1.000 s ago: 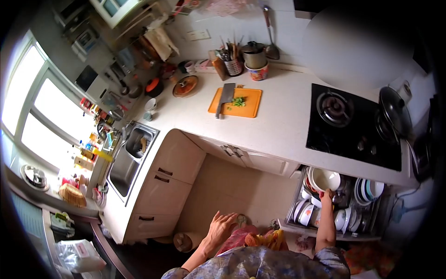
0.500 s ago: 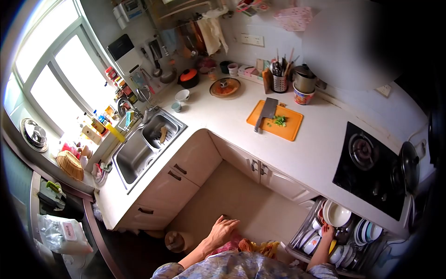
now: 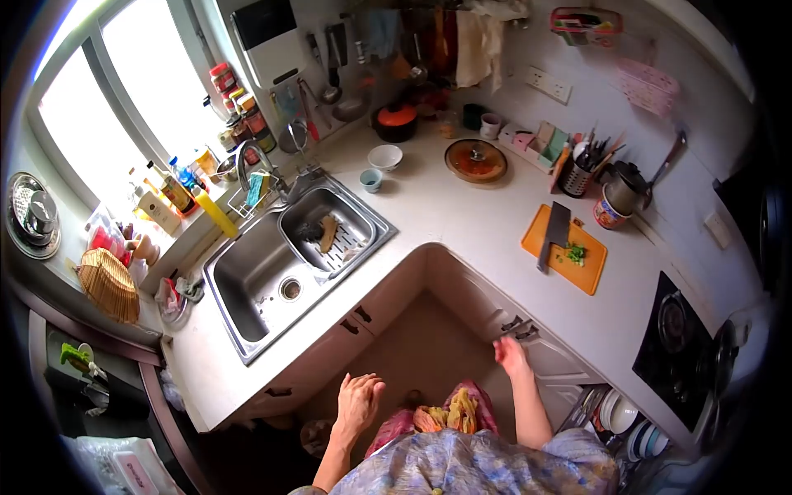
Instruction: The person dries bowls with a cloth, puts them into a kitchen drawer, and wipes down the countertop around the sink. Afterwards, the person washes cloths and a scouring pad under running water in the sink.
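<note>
My left hand (image 3: 360, 403) hangs in the air in front of my body, fingers loosely stretched and nothing in them. My right hand (image 3: 512, 359) is raised near the cabinet doors below the counter; its fingers are slightly bent and apart, and I see nothing in it. Beyond it, on the counter, a cleaver (image 3: 554, 235) lies on an orange cutting board (image 3: 587, 280) beside chopped greens (image 3: 575, 254). To my lower right, the pulled-out dish drawer (image 3: 582, 410) holds plates and bowls (image 3: 617, 412).
A double sink (image 3: 247, 318) with a brown piece of food (image 3: 328, 234) in one basin is at left. Along the counter stand a white bowl (image 3: 385, 157), a small cup (image 3: 370, 181), a lidded pan (image 3: 476, 162) and an orange-lidded pot (image 3: 396, 121). The stove (image 3: 667, 363) is at right.
My right hand has left the dish drawer and moved up and left, with nothing seen in it. My left hand has shifted slightly left. The view has turned toward the sink.
</note>
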Motion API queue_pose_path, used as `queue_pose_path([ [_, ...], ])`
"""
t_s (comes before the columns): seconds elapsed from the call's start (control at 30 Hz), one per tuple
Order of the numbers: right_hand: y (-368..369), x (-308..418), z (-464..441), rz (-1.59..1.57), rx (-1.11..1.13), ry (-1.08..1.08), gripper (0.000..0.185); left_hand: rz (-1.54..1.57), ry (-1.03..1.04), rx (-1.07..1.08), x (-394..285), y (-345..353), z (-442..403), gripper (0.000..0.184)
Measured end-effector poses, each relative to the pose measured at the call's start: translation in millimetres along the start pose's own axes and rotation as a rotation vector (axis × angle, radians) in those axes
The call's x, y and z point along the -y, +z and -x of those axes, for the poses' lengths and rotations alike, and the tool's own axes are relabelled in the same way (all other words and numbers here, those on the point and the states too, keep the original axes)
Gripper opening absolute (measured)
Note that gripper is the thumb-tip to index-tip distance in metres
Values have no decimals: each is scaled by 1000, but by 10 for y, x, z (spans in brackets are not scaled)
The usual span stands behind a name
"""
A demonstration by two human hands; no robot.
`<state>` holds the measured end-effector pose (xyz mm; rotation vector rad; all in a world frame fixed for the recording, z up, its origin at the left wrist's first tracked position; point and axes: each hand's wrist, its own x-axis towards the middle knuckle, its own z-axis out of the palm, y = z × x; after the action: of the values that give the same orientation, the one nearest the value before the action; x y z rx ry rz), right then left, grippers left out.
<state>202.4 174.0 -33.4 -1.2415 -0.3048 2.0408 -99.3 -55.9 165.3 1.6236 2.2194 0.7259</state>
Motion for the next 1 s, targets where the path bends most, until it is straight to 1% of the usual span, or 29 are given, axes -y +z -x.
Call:
queue_pose_path([
  [0.07,897,292,-172,213,73,-122,21,15,-52,-28,215,-49,-67,25],
  [0.13,1599,529,-429,341,127,-187,23,32,-106,-52,369,-64,-160,24],
  [0.2,2217,747,-697,441,259,-245,25,20,-189,-66,474,-95,-293,21],
  [0.33,3274,1044,-1450,515,320,-230,27,22,-232,-109,698,-128,-682,19],
  [0.43,3952,1216,-2119,593,317,-205,32,11,-297,-187,855,-197,-1069,18],
  [0.5,4347,1297,-2518,682,239,-192,37,8,-349,-182,894,-298,-1343,17],
  [0.53,4519,1321,-2729,688,238,-177,37,6,-388,-183,909,-344,-1479,16],
  [0.6,4798,1351,-3108,807,116,-181,40,-6,-398,-195,950,-396,-1728,16],
  [0.63,4915,1383,-3241,812,116,-168,40,7,-404,-201,983,-401,-1829,16],
  [0.7,5095,1396,-3494,966,42,-159,38,20,-413,-207,1029,-418,-2008,17],
  [0.73,5137,1372,-3611,973,41,-146,38,22,-426,-200,1054,-419,-2046,17],
  [0.8,5195,1312,-3838,966,32,-106,29,34,-422,-235,1091,-405,-2114,17],
  [0.83,5190,1245,-3994,997,-41,-217,22,34,-440,-229,1102,-421,-2135,18],
  [0.87,5185,1210,-4139,1004,-34,-218,22,36,-447,-235,1128,-436,-2152,18],
  [0.97,5277,1236,-4070,1480,66,-1064,24,29,-480,-221,1250,-462,-2127,18],
  [1.0,5439,1296,-3651,1484,71,-1065,24,32,-485,-225,1295,-476,-2116,18],
])
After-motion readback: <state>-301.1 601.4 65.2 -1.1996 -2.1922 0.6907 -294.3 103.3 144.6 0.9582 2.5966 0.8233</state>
